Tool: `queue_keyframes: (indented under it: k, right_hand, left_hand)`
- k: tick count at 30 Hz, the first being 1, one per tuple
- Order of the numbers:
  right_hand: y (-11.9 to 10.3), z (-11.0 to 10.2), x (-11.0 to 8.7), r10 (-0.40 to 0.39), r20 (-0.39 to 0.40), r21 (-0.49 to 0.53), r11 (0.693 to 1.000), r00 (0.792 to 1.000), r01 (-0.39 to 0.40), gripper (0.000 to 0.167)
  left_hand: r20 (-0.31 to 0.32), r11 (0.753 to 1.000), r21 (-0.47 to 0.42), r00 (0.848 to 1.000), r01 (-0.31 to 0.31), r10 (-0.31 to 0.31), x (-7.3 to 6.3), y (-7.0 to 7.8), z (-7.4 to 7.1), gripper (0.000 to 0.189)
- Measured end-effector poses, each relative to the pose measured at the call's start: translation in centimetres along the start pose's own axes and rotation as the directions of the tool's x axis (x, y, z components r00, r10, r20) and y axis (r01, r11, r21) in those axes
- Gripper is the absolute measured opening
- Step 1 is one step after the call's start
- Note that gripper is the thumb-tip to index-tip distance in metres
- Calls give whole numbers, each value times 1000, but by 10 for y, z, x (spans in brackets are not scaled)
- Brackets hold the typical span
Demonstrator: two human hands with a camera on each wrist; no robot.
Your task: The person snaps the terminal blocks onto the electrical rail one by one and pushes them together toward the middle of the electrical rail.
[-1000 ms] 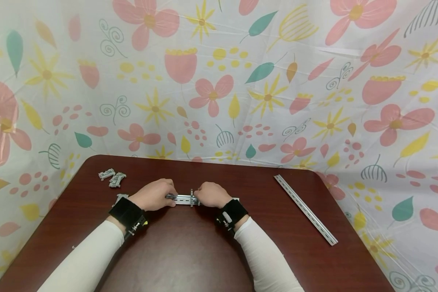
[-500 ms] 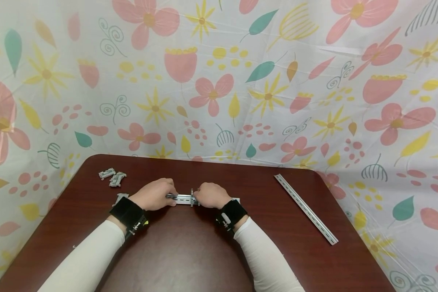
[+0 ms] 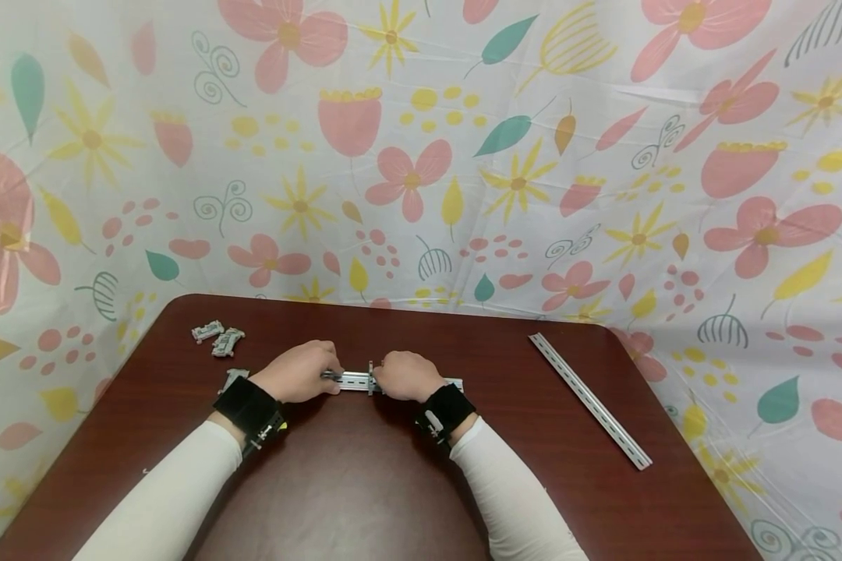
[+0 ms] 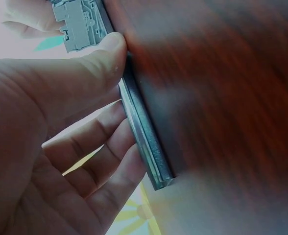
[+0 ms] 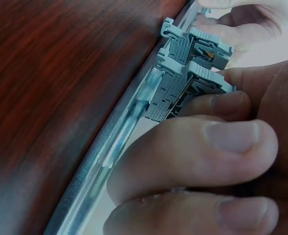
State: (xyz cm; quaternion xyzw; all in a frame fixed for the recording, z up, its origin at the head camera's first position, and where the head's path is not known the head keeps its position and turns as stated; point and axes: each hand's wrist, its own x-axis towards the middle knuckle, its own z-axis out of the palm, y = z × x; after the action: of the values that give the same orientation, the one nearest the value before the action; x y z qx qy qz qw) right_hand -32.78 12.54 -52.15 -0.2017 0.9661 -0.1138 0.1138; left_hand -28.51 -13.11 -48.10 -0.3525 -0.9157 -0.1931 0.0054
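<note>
A slotted metal DIN rail (image 3: pixel 354 381) lies crosswise at the middle of the table, between both hands. The left hand (image 3: pixel 298 372) holds its left part, thumb on the near side and fingers on the far side of the rail (image 4: pixel 141 129) in the left wrist view. Two grey terminal blocks sit side by side across the rail in the right wrist view, a nearer block (image 5: pixel 171 90) and a farther block (image 5: pixel 207 49). The right hand (image 3: pixel 408 375) pinches the nearer one with its fingertips. Its curled fingers hide part of the rail.
A longer DIN rail (image 3: pixel 589 401) lies slanted at the table's right. Two loose terminal blocks (image 3: pixel 228 342) lie at the back left, with another block (image 3: pixel 235 377) partly behind the left wrist. A flowered curtain (image 3: pixel 421 156) hangs behind the table (image 3: pixel 337 499).
</note>
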Motion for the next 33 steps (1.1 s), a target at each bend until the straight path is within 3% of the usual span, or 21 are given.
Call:
queue_keyframes:
  k: [8,15,16,23,30,33]
  right_hand:
    - [15,17,18,-22,6,-78,997,1000,22,52]
    - [-9,-4,-8,-1,-5,-108,994,1000,1,46]
    - [-7,-3,-5,-2,3,-103,995,1000,2,47]
    - [-38,-35,-34,45,43,-60,997,998,-42,47]
    - [-13,-7,-8,27,42,-130,991,999,-22,46]
    - [-16,-9,-9,40,49,-110,993,998,-34,46]
  left_hand:
    - [1,1000,1,1000,7,-7,-1,-1,0,7]
    - [1,1000,-5,1000,1,-1,0,-1,0,7]
    - [1,1000,-5,1000,2,-2,0,-1,0,7]
    - [-2,1000,-4,1000,-4,4,0,0,0,6]
    - [-6,1000,-2,1000,-12,12,0,-1,0,6]
    - [-8,1000,-2,1000,-14,14,0,-2,1,7]
